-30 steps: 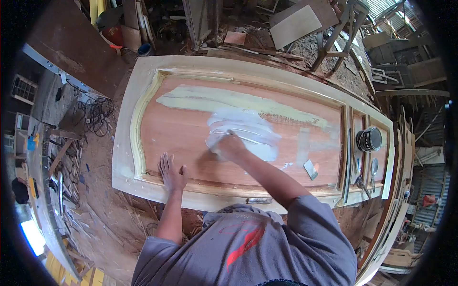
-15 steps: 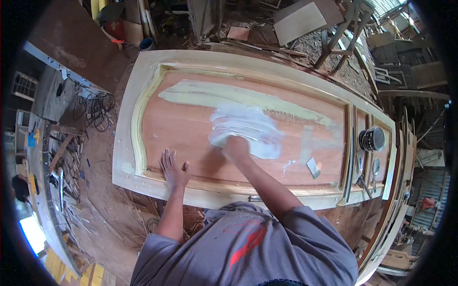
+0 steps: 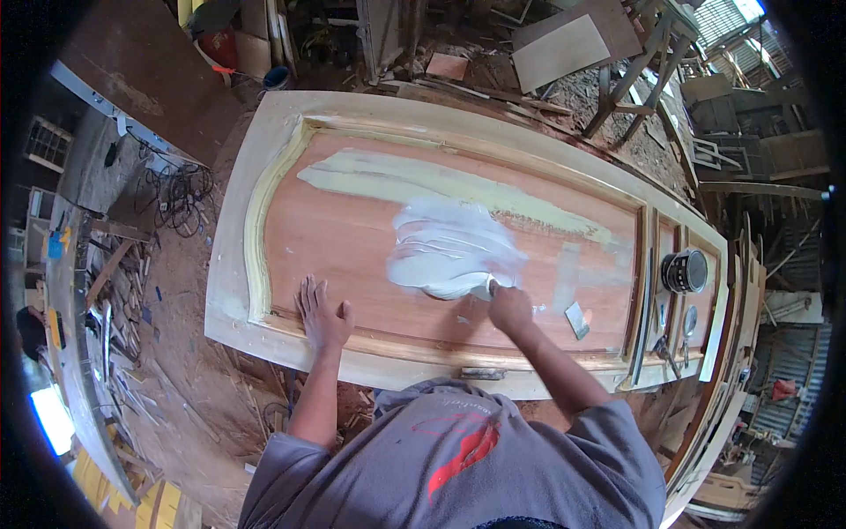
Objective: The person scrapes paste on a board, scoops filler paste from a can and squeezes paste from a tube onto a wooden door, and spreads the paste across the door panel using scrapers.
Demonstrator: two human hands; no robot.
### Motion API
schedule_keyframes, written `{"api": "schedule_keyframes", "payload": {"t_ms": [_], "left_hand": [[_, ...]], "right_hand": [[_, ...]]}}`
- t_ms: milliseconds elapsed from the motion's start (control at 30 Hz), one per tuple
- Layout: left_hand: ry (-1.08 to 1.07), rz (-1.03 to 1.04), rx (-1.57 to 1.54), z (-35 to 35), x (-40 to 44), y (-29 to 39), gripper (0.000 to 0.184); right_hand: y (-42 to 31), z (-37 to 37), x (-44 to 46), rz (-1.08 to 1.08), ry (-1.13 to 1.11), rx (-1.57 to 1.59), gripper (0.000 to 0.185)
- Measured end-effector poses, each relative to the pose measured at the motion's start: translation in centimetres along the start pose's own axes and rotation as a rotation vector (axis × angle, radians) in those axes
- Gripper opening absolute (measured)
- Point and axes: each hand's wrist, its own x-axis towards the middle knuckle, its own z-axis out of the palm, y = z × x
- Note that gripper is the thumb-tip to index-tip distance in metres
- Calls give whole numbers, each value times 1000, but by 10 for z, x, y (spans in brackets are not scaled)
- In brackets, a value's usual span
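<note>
A wooden door (image 3: pixel 352 220) lies flat in front of me, its reddish panel framed by pale wood. Fingers spread, my left hand (image 3: pixel 324 319) rests flat on the lower left of the panel. My right hand (image 3: pixel 512 310) is closed around a putty knife (image 3: pixel 492 286), mostly hidden by the fist, at the lower right edge of a wet patch of white filler (image 3: pixel 449 247). Above that patch runs a long dried streak of pale yellow-green filler (image 3: pixel 397 176). A small pale flat piece (image 3: pixel 577 320) lies on the panel to the right of my right hand.
A dark open can (image 3: pixel 685 271) stands on the door's right end, near metal tools (image 3: pixel 667 351) and a long dark strip (image 3: pixel 641 309). Wood scraps (image 3: pixel 132 326) and tangled cables (image 3: pixel 183 198) litter the floor at left. A wooden trestle (image 3: pixel 639 79) stands beyond the door.
My right hand has moved right and slightly down, from the filler's lower middle to its lower right edge. The white filler's lower edge has spread. My left hand stays put.
</note>
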Motion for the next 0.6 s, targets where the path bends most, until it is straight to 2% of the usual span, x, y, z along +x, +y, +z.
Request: {"api": "schedule_keyframes", "payload": {"t_ms": [33, 100, 200, 233, 333, 367, 433, 500, 567, 600], "left_hand": [[-4, 4, 6, 0, -1, 0, 67], [-5, 4, 0, 1, -2, 1, 67], [6, 20, -15, 0, -3, -1, 67], [17, 24, -23, 1, -2, -1, 67], [8, 23, -34, 0, -2, -2, 67], [9, 27, -34, 1, -3, -4, 67], [20, 25, -38, 3, -3, -6, 67], [12, 13, -39, 2, -5, -7, 67], [8, 7, -29, 0, -1, -5, 67], [3, 3, -21, -1, -1, -3, 67]], "right_hand": [[-21, 3, -5, 154, -43, 26, 30], [-51, 22, 10, 40, 56, 178, 39], [-127, 16, 48, -26, 71, 222, 33], [-147, 7, 54, -90, 49, 201, 31], [-156, 26, 74, -603, 58, -169, 20], [-144, 29, 73, -685, 48, -248, 18], [-106, -8, 52, -858, 28, -418, 20], [-54, -9, 47, -813, -77, -526, 24], [1, -6, 45, -538, -214, -441, 25], [35, 4, 36, -523, -25, -253, 23]]}}
